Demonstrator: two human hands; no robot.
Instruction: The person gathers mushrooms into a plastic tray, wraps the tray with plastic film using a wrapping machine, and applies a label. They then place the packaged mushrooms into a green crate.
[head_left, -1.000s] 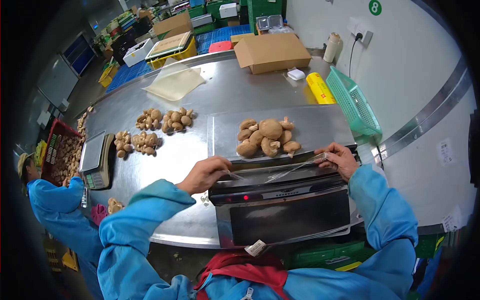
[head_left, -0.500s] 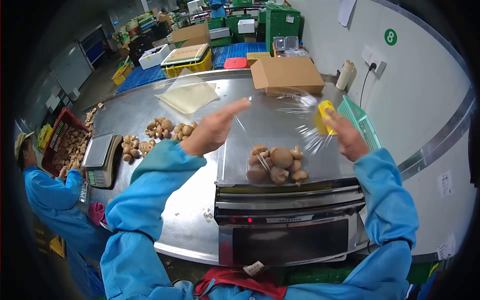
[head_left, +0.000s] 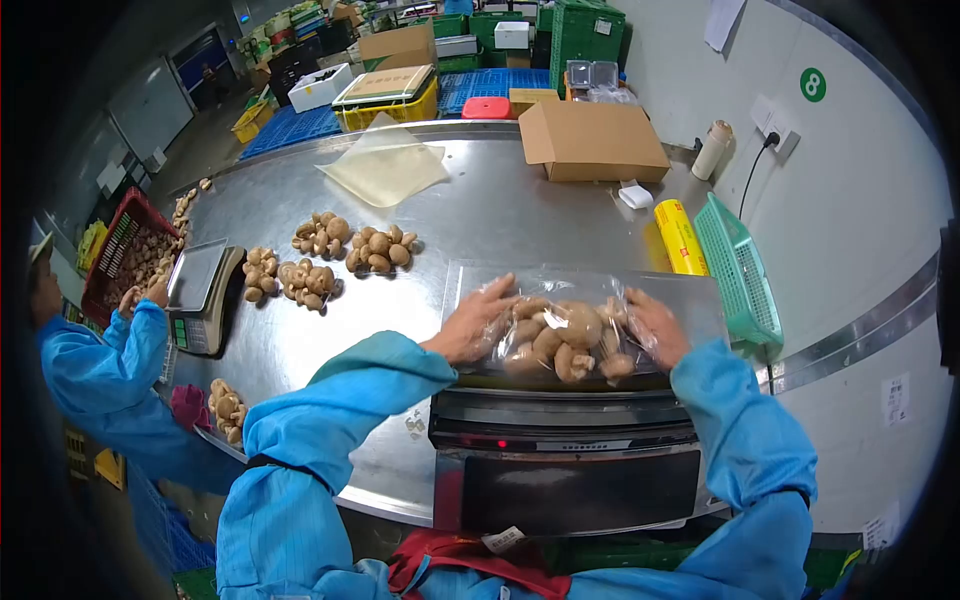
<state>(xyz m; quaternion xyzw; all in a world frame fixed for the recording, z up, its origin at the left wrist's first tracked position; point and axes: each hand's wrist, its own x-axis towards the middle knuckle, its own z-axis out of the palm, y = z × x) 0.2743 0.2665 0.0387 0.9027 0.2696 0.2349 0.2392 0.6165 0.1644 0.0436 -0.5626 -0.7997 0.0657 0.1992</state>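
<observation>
Clear plastic film [head_left: 480, 275] lies over a pile of brown mushrooms [head_left: 575, 325] on the metal table, just behind the black wrapping machine [head_left: 580, 435]. My left hand [head_left: 478, 320], fingers stretched out, rests on the film at the pile's left side. At the right side, my right hand [head_left: 655, 328] lies on the film with its fingers spread. A yellow film roll [head_left: 681, 237] is on the table beyond my right hand, beside a green basket [head_left: 738, 270].
Mushroom piles [head_left: 380, 248] sit left of my hands. Further left are a scale [head_left: 205, 290], a red crate [head_left: 122, 245] and a co-worker [head_left: 95, 370] handling mushrooms. An open cardboard box [head_left: 595, 140] and a sheet [head_left: 385, 170] lie at the back.
Both hands have come down to the sides of the mushrooms, which the film now covers. My right hand has let go of the yellow roll, now lying beside the green basket.
</observation>
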